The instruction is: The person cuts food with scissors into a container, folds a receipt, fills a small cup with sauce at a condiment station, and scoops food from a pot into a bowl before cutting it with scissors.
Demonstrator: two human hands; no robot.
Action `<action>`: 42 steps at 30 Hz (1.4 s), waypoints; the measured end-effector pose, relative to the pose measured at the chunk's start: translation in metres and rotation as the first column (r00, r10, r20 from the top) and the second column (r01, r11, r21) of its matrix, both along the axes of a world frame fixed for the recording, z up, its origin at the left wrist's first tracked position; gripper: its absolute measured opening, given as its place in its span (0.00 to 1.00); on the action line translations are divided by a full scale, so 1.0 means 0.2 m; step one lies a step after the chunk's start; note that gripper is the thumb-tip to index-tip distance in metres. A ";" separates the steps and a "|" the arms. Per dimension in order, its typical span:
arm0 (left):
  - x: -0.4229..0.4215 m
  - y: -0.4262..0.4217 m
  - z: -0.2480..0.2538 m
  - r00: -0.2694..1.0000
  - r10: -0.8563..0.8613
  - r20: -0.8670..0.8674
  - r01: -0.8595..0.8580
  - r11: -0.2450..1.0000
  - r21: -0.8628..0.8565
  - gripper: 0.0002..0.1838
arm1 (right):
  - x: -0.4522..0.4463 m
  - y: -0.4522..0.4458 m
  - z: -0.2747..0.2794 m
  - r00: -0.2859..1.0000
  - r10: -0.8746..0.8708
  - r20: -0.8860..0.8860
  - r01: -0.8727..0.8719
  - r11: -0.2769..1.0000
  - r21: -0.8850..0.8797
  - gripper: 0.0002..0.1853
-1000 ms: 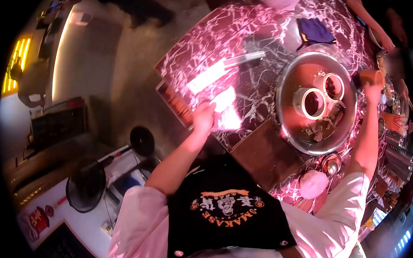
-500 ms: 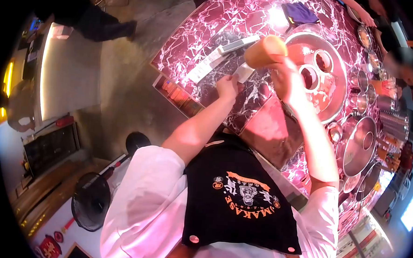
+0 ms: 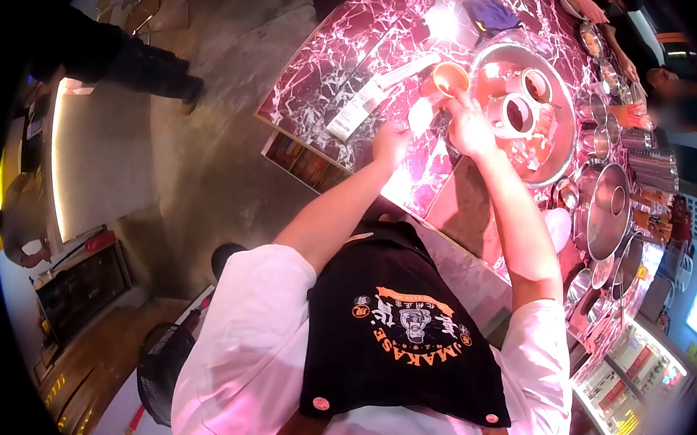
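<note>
My right hand (image 3: 471,131) grips an orange-brown cup (image 3: 449,79), its round mouth turned up toward me, above the marbled counter. Close by on the left, the fingers of my left hand (image 3: 392,144) are pinched at the lower edge of a small white paper slip (image 3: 420,116). The slip is just below the cup; glare hides whether they touch. A long printed paper strip (image 3: 355,115) lies on the counter beyond my left hand. To the right of my right hand sits a big round metal basin (image 3: 567,142) holding two white-rimmed round containers (image 3: 517,114) with dark contents.
A dark purple cloth (image 3: 493,16) lies at the counter's far side. Metal pans (image 3: 603,211) and several small bowls line the right. Another person's hands (image 3: 588,8) are at the top right. Someone's dark-clothed leg (image 3: 163,74) is on the floor at left.
My right hand has brought the cup lower and turned its mouth toward me. My left hand has shifted slightly right with the slip. The person at left has moved slightly left and down in view.
</note>
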State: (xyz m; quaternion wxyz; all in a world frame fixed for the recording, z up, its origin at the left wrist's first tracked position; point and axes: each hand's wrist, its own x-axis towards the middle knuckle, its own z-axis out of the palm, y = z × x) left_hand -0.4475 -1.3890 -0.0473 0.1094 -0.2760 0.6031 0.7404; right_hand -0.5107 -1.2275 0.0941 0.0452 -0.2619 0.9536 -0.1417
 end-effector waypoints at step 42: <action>0.14 -0.18 0.12 0.557 -0.783 -0.277 -0.005 0.330 -0.944 0.19 | 0.99 0.23 -0.68 0.469 -0.487 0.737 0.805 -0.106 -0.583 0.07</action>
